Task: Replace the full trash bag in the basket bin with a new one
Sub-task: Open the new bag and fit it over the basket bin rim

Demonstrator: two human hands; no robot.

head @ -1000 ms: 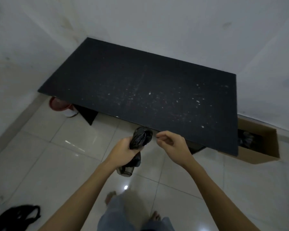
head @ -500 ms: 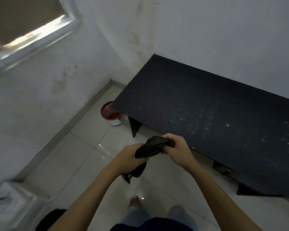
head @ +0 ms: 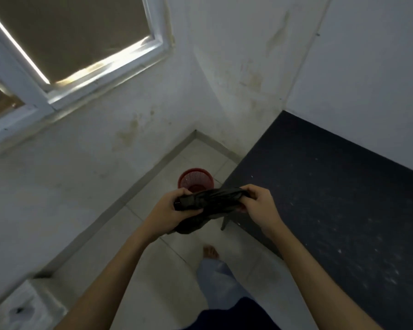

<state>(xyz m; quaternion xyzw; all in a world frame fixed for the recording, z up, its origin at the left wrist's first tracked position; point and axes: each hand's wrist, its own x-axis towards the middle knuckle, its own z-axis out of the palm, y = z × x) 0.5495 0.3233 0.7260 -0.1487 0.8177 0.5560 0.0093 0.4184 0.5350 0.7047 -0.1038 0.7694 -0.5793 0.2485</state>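
A crumpled black trash bag (head: 212,201) is stretched between both hands in front of me. My left hand (head: 169,210) grips its left end and my right hand (head: 260,203) pinches its right end. The rest of the bag hangs down below my left hand. Beyond the hands, a red mesh basket bin (head: 195,179) stands on the tiled floor in the room's corner; its inside looks bare, and its lower part is hidden by the bag.
A black table (head: 332,198) runs along the right wall, its leg just behind the bag. White walls meet at the corner behind the bin, with a window (head: 69,44) up left. My bare foot (head: 210,252) is on the floor tiles. A white object (head: 22,308) lies bottom left.
The view has swung left toward the corner and the bin is closer. My right hand took hold of the bag, and both hands have pulled it out sideways.
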